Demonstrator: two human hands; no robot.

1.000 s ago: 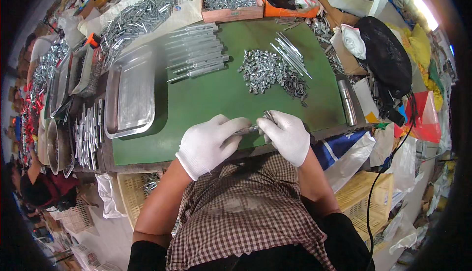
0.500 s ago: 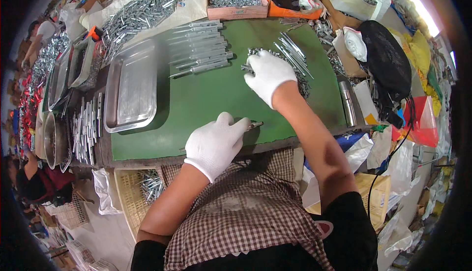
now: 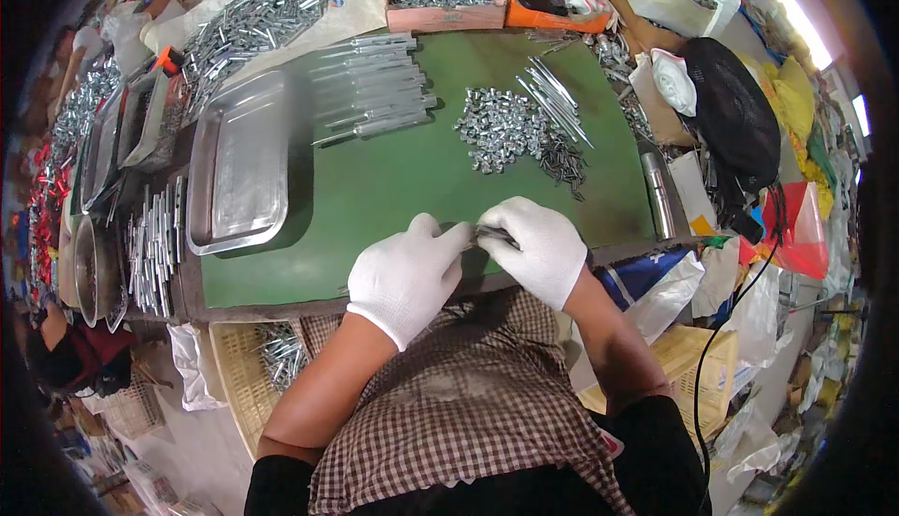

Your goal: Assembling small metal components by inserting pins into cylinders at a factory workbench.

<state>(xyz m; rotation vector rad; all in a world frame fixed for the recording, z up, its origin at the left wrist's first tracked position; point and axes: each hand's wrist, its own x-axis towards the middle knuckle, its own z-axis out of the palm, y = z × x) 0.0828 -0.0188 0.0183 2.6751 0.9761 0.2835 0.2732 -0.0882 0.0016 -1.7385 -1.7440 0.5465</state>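
Observation:
Near the front edge of the green mat, my gloved left hand is closed around a slim metal rod, whose thin end pokes out by the wrist. My gloved right hand pinches at the rod's other end, where a dark metal tip shows between the fingers. Whether it also holds a small part is hidden. Beyond the right hand lie a heap of small silver metal sleeves, a bunch of dark little screws and several thin metal rods. Thicker rods with pointed ends lie in a row further left.
A shallow steel tray sits on the mat's left, with upright metal rods beside it. Behind are a pink box of small parts and an orange box. A metal cylinder stands at the right edge.
My right hand has come back from the heap of sleeves to the rod end at my left hand, uncovering the heap. The left hand stays nearly in place.

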